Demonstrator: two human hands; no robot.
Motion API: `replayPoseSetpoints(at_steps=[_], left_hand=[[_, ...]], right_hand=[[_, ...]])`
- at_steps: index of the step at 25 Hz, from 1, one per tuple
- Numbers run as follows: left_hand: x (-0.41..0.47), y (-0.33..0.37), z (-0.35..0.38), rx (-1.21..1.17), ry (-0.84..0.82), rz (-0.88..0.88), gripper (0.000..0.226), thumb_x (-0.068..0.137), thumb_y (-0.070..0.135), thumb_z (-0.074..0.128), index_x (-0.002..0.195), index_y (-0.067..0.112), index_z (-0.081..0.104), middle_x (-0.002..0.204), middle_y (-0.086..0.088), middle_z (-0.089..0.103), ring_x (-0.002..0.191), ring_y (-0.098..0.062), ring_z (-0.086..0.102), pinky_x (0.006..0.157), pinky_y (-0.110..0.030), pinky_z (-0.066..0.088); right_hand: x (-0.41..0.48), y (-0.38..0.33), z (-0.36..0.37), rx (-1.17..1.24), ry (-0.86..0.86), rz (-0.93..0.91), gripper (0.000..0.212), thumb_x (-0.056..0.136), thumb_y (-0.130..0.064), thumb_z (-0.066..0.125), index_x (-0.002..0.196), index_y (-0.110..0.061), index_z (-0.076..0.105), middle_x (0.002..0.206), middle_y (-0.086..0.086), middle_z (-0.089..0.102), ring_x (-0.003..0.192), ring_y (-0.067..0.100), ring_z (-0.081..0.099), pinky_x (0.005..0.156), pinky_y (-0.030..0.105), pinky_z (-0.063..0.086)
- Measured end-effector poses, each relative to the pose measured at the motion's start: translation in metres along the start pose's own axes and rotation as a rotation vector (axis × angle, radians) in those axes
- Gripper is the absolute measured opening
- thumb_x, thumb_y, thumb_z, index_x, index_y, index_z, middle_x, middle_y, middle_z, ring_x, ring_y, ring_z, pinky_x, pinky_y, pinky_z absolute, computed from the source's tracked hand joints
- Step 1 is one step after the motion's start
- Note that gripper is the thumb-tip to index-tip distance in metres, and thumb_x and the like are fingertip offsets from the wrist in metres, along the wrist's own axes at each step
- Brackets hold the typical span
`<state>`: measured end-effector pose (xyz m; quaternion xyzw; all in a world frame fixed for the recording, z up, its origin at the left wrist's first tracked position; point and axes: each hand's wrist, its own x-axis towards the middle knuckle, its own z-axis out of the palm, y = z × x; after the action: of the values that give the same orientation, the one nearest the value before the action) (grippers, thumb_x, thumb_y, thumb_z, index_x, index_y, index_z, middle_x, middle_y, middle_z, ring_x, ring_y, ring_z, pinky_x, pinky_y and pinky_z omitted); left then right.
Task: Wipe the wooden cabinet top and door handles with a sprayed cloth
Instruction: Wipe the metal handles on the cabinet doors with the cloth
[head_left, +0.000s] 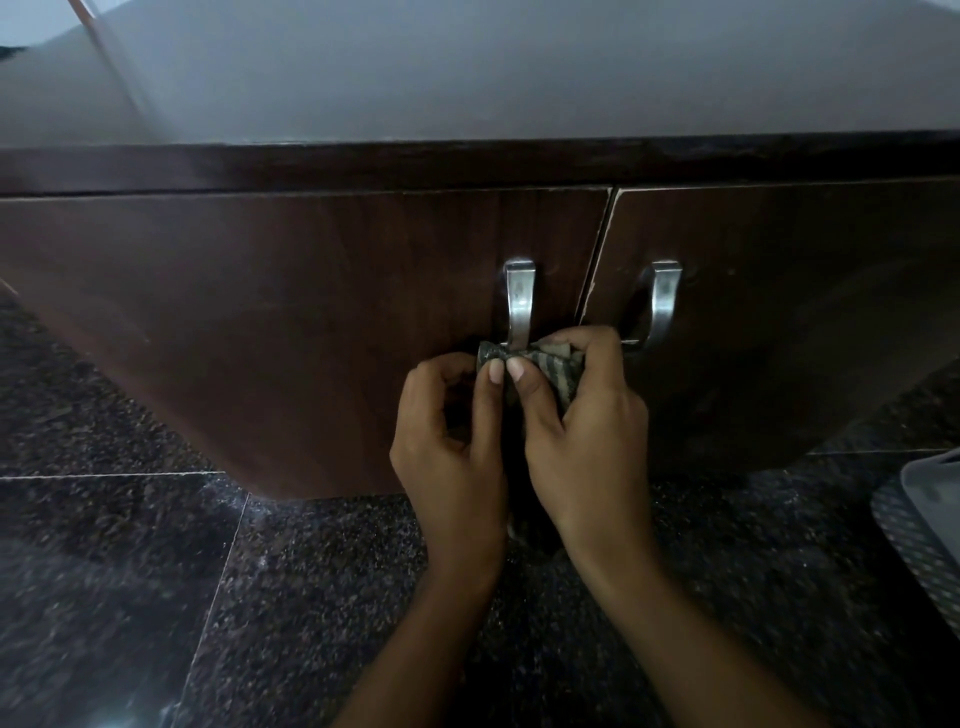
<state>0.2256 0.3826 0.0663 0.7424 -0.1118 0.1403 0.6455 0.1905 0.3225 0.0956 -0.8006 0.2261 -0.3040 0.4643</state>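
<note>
A dark brown wooden cabinet (311, 291) fills the middle of the head view, its top edge (467, 161) running across. Two curved metal handles hang on its doors: the left handle (518, 304) and the right handle (662, 304). A striped grey cloth (558, 371) is wrapped around the bottom end of the left handle. My left hand (452, 441) and my right hand (587, 426) both pinch the cloth, thumbs meeting in front of it. The handle's lower end is hidden by the cloth.
The floor (260, 597) is dark speckled granite with pale joint lines. A grey patterned object (924, 519) lies at the right edge. A pale wall (519, 67) rises behind the cabinet top.
</note>
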Motion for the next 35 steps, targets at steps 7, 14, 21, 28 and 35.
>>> replayPoseSetpoints(at_steps=[7,14,21,28,35], left_hand=[[0.017,0.032,0.002,-0.023,0.055,0.113,0.004,0.090,0.025,0.057,0.086,0.022,0.057,0.083,-0.001,0.065,0.077,-0.012,0.060,0.069,-0.022,0.049],[0.010,0.024,-0.001,0.010,0.001,0.122,0.003,0.091,0.025,0.054,0.088,0.024,0.054,0.084,0.000,0.064,0.077,-0.010,0.059,0.068,-0.016,0.046],[-0.003,0.000,0.002,0.030,-0.027,0.004,0.005,0.090,0.026,0.057,0.086,0.024,0.055,0.081,0.008,0.062,0.075,-0.004,0.058,0.064,-0.010,0.044],[0.000,-0.007,0.003,0.090,-0.067,-0.029,0.007,0.090,0.022,0.058,0.083,0.020,0.058,0.079,0.004,0.064,0.071,-0.003,0.057,0.062,-0.012,0.045],[-0.032,-0.006,0.013,-0.090,-0.158,-0.243,0.007,0.089,0.028,0.056,0.083,0.031,0.056,0.074,0.014,0.061,0.071,-0.001,0.059,0.063,-0.015,0.048]], right_hand=[[0.015,-0.029,-0.014,-0.003,0.104,-0.144,0.018,0.090,-0.027,0.058,0.092,-0.026,0.041,0.074,-0.017,0.053,0.067,-0.002,0.057,0.058,0.013,0.048],[0.004,-0.019,-0.008,-0.022,0.087,-0.147,0.013,0.092,-0.027,0.054,0.100,-0.020,0.046,0.085,-0.009,0.058,0.077,0.010,0.063,0.062,0.032,0.055],[0.001,0.005,-0.002,-0.081,-0.016,-0.055,0.017,0.092,-0.027,0.053,0.105,-0.017,0.049,0.084,-0.012,0.055,0.080,0.007,0.061,0.067,0.029,0.055],[0.002,0.010,0.001,-0.121,-0.027,0.002,0.021,0.092,-0.030,0.054,0.107,-0.017,0.048,0.085,-0.008,0.058,0.080,0.013,0.064,0.065,0.030,0.055],[-0.013,0.045,-0.038,0.211,-0.254,0.301,0.029,0.082,-0.036,0.065,0.107,-0.026,0.054,0.096,-0.013,0.066,0.090,0.000,0.064,0.074,0.012,0.052]])
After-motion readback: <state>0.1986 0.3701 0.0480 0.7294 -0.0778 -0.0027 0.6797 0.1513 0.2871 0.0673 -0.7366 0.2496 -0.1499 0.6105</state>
